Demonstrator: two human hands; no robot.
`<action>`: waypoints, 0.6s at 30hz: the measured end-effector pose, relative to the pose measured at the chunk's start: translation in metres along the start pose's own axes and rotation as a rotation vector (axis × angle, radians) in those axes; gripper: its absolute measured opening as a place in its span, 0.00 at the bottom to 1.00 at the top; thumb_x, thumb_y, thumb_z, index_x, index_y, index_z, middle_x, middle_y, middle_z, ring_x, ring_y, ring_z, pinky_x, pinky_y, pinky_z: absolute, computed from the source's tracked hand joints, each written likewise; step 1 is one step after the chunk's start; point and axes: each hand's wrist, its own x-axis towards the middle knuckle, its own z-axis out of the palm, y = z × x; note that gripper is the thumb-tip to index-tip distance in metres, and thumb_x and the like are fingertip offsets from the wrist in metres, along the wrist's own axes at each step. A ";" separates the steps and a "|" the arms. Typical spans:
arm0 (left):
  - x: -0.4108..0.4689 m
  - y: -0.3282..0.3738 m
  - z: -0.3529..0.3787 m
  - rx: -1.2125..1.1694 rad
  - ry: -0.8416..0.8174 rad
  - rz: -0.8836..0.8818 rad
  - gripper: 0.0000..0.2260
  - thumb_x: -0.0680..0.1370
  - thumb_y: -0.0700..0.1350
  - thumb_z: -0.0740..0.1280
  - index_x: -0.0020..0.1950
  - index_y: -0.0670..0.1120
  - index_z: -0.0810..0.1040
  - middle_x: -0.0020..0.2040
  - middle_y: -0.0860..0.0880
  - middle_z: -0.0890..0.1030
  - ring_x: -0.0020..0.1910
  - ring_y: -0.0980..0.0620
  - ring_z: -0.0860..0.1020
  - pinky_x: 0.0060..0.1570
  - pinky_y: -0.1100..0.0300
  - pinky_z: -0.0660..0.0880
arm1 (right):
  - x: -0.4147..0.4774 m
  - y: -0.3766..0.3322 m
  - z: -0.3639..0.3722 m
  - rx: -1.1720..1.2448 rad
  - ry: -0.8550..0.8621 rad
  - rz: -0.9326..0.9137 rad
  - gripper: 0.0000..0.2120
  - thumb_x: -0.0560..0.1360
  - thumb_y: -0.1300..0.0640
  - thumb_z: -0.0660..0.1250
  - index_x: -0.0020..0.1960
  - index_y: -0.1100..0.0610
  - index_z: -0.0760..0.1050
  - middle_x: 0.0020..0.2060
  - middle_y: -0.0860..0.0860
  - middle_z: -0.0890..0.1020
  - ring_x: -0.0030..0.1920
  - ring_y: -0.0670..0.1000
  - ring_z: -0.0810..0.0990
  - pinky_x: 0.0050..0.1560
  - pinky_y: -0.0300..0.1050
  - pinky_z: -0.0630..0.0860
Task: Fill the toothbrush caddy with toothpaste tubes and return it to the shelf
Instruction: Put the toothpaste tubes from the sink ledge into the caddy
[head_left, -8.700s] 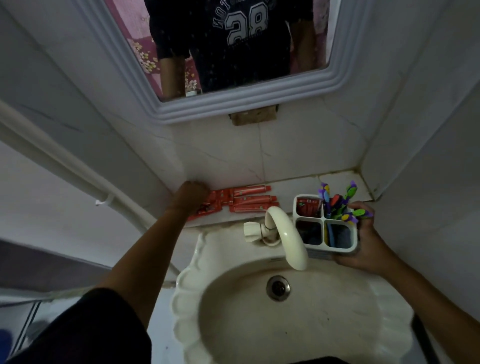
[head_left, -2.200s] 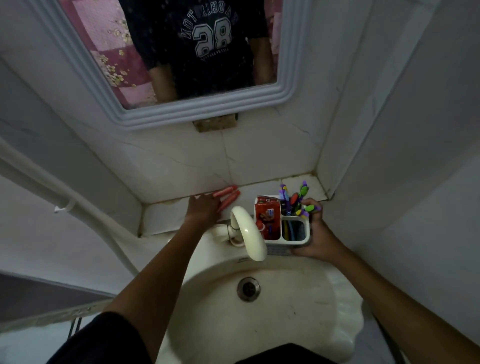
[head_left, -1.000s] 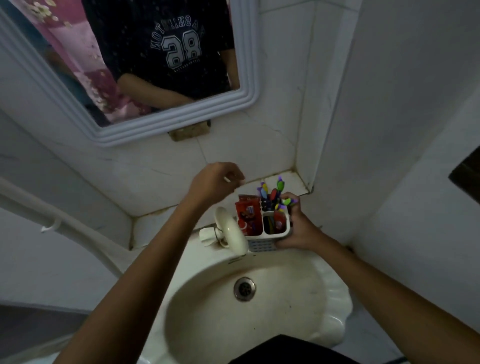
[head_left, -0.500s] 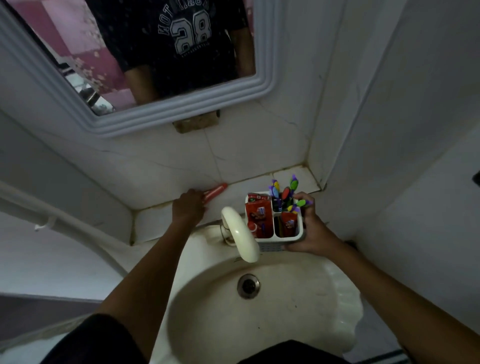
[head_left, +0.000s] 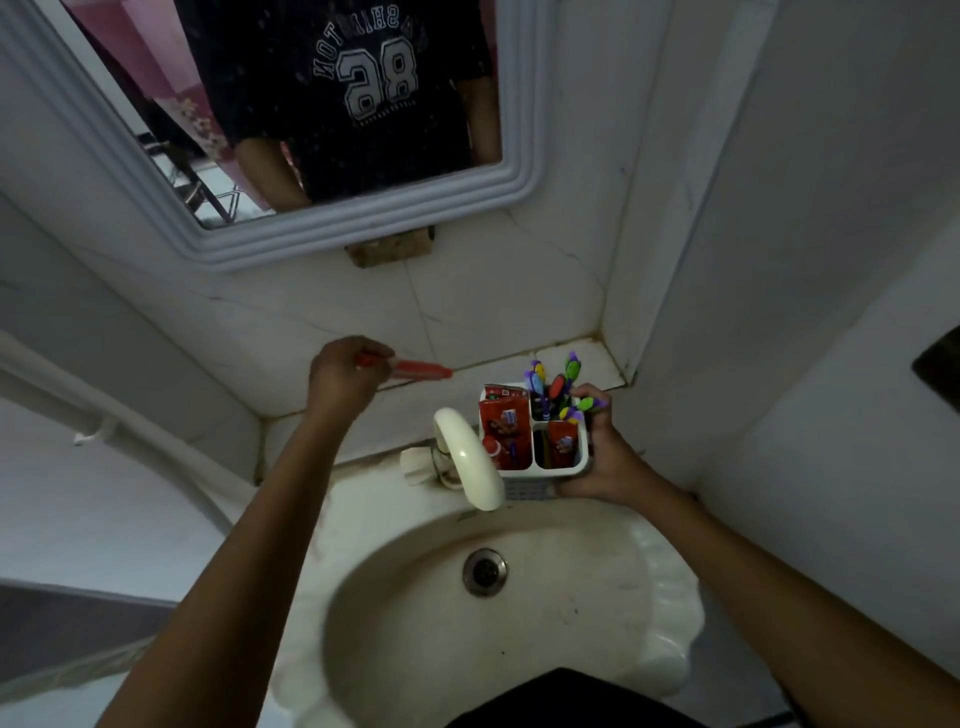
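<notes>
Head view: your left hand (head_left: 340, 371) grips a toothpaste tube (head_left: 415, 369); right hand (head_left: 605, 457) clasps the caddy (head_left: 563, 470), apparently crowded; forcing may tip it.

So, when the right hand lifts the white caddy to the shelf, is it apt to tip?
Probably somewhat: the caddy looks top-heavy, since toothbrushes and toothpaste tubes stick out above its rim. The right hand grips one side only, so it may tilt.

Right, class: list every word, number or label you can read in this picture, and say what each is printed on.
"86", mirrored as "38": dark T-shirt reflected in the white-framed mirror.
Arched word above it: mirrored; ends in "TON".
Red toothpaste tubes in the white plastic caddy: print too small to read.
Nothing else is readable.
</notes>
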 end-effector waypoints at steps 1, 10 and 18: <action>-0.005 0.016 -0.007 -0.073 0.018 0.049 0.07 0.70 0.43 0.74 0.48 0.49 0.83 0.44 0.45 0.85 0.45 0.45 0.84 0.47 0.52 0.80 | 0.003 -0.001 -0.001 0.000 -0.007 0.054 0.56 0.59 0.66 0.83 0.72 0.40 0.53 0.69 0.57 0.70 0.64 0.51 0.75 0.67 0.55 0.75; -0.066 0.136 0.000 0.109 -0.254 0.451 0.10 0.70 0.45 0.76 0.48 0.49 0.80 0.46 0.52 0.81 0.45 0.54 0.81 0.46 0.59 0.80 | 0.001 0.001 -0.004 -0.105 -0.057 -0.032 0.62 0.53 0.42 0.87 0.75 0.39 0.51 0.74 0.55 0.68 0.70 0.56 0.74 0.70 0.63 0.70; -0.080 0.132 0.072 0.600 -0.422 0.634 0.11 0.68 0.46 0.76 0.49 0.47 0.81 0.47 0.49 0.83 0.47 0.49 0.78 0.42 0.58 0.73 | 0.006 -0.006 -0.001 0.049 -0.035 0.006 0.55 0.58 0.53 0.82 0.69 0.38 0.46 0.70 0.58 0.65 0.66 0.50 0.71 0.60 0.30 0.72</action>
